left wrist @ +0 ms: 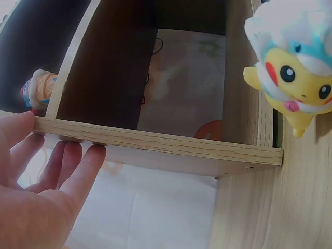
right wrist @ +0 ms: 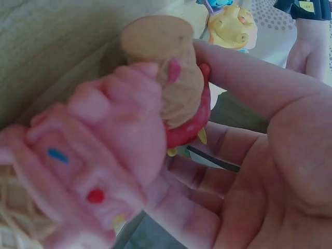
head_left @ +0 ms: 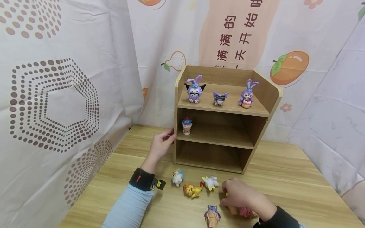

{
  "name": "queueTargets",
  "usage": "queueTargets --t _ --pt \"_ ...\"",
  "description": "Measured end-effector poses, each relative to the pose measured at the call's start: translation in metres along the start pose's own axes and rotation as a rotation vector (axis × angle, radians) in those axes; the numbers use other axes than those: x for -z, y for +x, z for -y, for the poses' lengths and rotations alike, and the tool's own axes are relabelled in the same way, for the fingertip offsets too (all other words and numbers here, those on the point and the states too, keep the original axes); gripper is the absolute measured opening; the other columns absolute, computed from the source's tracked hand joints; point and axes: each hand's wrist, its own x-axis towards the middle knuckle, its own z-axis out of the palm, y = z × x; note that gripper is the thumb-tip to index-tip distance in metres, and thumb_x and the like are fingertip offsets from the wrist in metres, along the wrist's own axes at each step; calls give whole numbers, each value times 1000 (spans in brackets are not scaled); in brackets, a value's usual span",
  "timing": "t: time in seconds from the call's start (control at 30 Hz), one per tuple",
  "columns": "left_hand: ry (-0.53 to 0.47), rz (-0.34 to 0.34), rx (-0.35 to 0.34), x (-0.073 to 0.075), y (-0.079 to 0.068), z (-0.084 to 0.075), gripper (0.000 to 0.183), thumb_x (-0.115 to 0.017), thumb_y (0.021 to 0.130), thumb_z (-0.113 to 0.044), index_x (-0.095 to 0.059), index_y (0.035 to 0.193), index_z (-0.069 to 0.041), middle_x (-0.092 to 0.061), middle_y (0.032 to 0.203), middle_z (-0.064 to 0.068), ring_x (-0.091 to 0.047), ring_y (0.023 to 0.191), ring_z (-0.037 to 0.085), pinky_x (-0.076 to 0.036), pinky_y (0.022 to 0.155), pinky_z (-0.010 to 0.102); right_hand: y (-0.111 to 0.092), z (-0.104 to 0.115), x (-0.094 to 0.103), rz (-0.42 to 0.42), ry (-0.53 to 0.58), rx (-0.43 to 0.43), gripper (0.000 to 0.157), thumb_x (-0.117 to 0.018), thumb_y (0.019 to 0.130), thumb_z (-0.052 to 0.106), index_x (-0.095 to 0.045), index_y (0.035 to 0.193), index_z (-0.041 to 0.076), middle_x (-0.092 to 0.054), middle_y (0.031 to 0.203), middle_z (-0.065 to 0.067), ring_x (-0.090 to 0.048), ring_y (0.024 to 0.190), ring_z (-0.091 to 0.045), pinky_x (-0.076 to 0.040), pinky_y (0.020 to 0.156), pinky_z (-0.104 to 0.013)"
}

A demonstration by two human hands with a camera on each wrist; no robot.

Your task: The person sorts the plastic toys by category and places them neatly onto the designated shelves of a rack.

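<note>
My left hand grips the left side panel of a small wooden shelf, thumb near its front edge and fingers against the outer face. Close by on the middle board stands a blue-headed figurine in a tan cup. Low over the table, my right hand holds a toy figurine with a tan cone-like base and red rim, mostly covered by the fingers in the head view. A pink figurine lies right beside that hand.
Three purple figurines, including a rabbit with a cake, stand on the top board. On the table before the shelf lie a white-and-blue figurine, a yellow one, a white one and an ice-cream-cone figurine.
</note>
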Motion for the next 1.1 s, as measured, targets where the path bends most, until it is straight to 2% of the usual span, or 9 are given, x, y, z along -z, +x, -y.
queueTargets --t 0.17,0.3,0.43,0.53,0.67,0.77,0.83,0.97,1.1 --pt "-12 -30 15 -2 9 25 40 -64 100 -3 -58 138 5 -62 133 26 -62 115 40 -56 95 48 0 -4 1 -3 -10 42 26 -86 74 22 -61 80 15 -53 75 6 -47 68 -13 -43 59 -31" --pt "-18 -40 13 -1 11 30 40 -67 99 -7 -61 137 0 -64 132 21 -64 114 34 -58 93 43 1 -5 2 16 -4 39 25 -85 74 20 -64 84 13 -56 79 5 -49 70 -12 -45 62 -32" --pt "-8 -40 1 -1 11 31 39 -67 99 -7 -62 137 1 -64 132 22 -64 113 37 -58 92 42 2 -6 4 19 15 41 25 -85 74 18 -67 90 10 -62 87 1 -55 76 -14 -52 68 -38" --pt "15 -33 -4 -1 10 28 39 -65 99 -4 -60 137 4 -62 132 26 -63 114 41 -58 93 44 2 -8 6 -3 29 63 25 -84 74 15 -68 91 7 -64 89 -1 -57 78 -15 -54 69 -38" --pt "13 -5 2 1 4 9 40 -63 100 -2 -57 138 8 -61 133 29 -62 116 42 -56 95 48 2 -9 7 -41 42 90 26 -82 73 12 -69 94 6 -65 89 -1 -54 75 -11 -51 64 -33" --pt "3 10 1 2 -2 -5 40 -62 100 -2 -56 138 9 -60 133 29 -61 116 42 -55 97 50 1 -10 8 -77 13 88 27 -83 72 14 -69 94 7 -65 89 1 -52 74 -10 -49 62 -32" --pt "4 14 -4 2 -3 -6 40 -62 100 -2 -56 138 9 -61 133 29 -61 116 42 -56 96 48 1 -10 8 -96 -20 86 27 -83 72 16 -69 94 9 -64 87 2 -52 73 -10 -48 61 -32" --pt "21 2 -4 2 5 15 41 -64 101 -7 -57 139 5 -61 134 26 -62 116 40 -58 92 37 0 -11 9 -109 -48 80 28 -85 71 19 -70 94 12 -65 87 5 -54 72 -9 -49 61 -33" --pt "20 -16 -10 2 11 33 41 -67 100 -12 -61 139 -1 -63 134 21 -63 115 36 -58 90 32 0 -13 10 -109 -3 103 30 -86 73 19 -69 96 10 -65 88 4 -54 73 -8 -49 60 -31"
